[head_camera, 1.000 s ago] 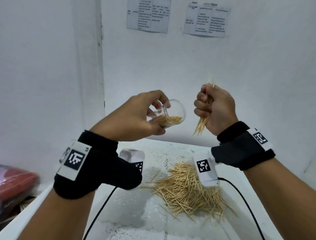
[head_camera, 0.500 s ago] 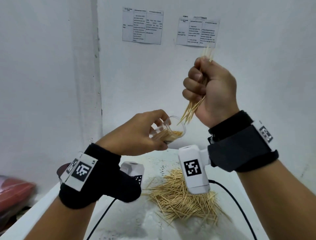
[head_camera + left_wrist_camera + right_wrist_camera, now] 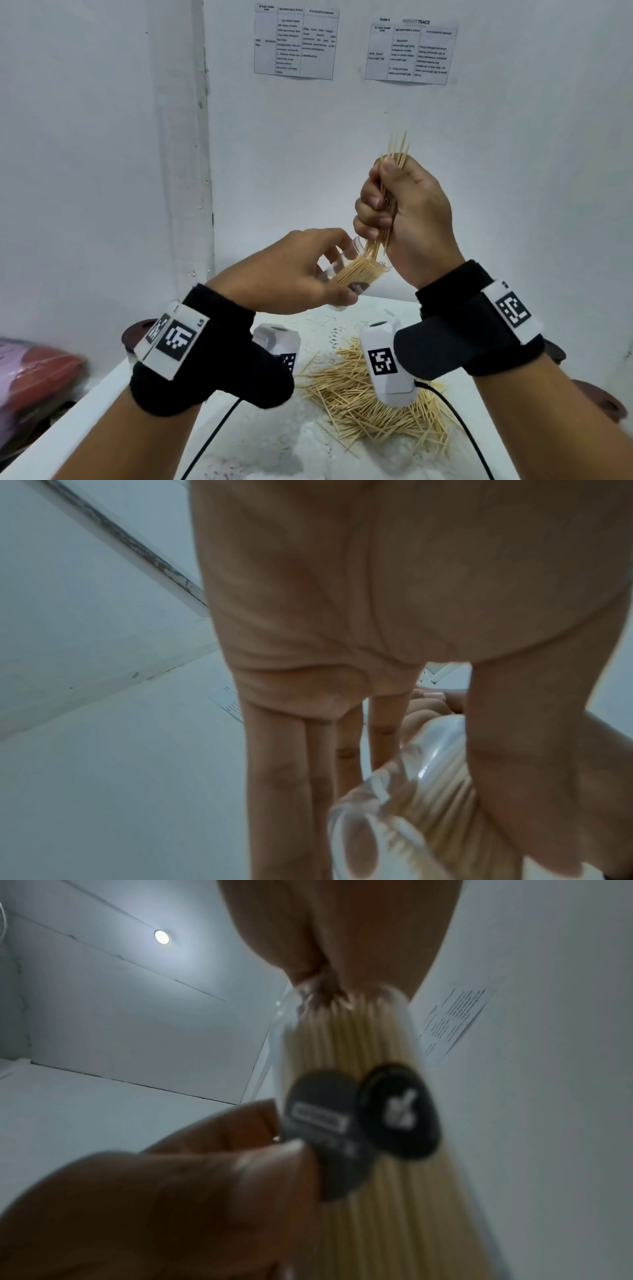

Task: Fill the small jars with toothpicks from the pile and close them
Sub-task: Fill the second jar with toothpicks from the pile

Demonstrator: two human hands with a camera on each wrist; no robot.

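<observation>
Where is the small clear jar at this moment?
In the head view the jar is near the middle, tilted in the left hand, above the toothpick pile, its mouth under the right hand with its toothpick bundle.

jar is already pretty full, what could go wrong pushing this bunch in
The jar is tilted and packed, so the bunch in the right hand may jam on the toothpicks inside and spill onto the pile. The left hand grips the jar only by fingertips, so a hard push might twist it loose.
</observation>
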